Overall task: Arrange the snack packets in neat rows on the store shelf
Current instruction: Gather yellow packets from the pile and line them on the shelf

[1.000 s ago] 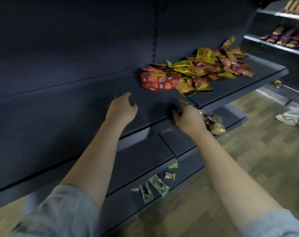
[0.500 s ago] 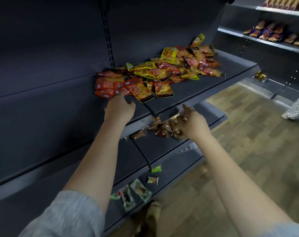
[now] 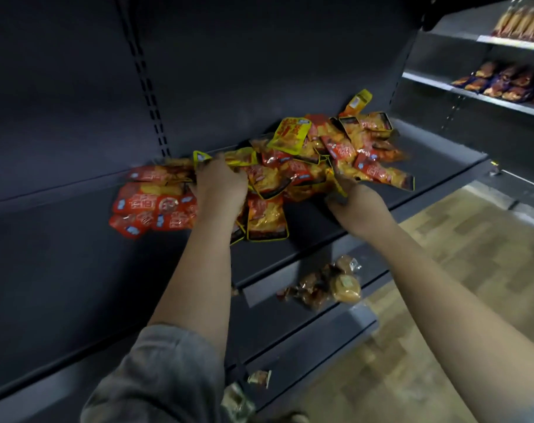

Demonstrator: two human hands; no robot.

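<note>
Dark store shelf [image 3: 335,221] carries the snack packets [image 3: 293,166] in a loose heap against its back panel, pointing every way, long axes crossed; only the red ones [image 3: 149,209] at the left lie flat and roughly parallel, like the start of a row. Left hand [image 3: 221,186] rests on the heap, fingers reaching among the packets; whether its grip holds one I cannot tell. Right hand [image 3: 355,206] curls at the heap's near edge, apparently pinching a yellow-edged packet [image 3: 338,181], likely to draw it out. Bagged buns [image 3: 335,285] lie on the shelf below.
</note>
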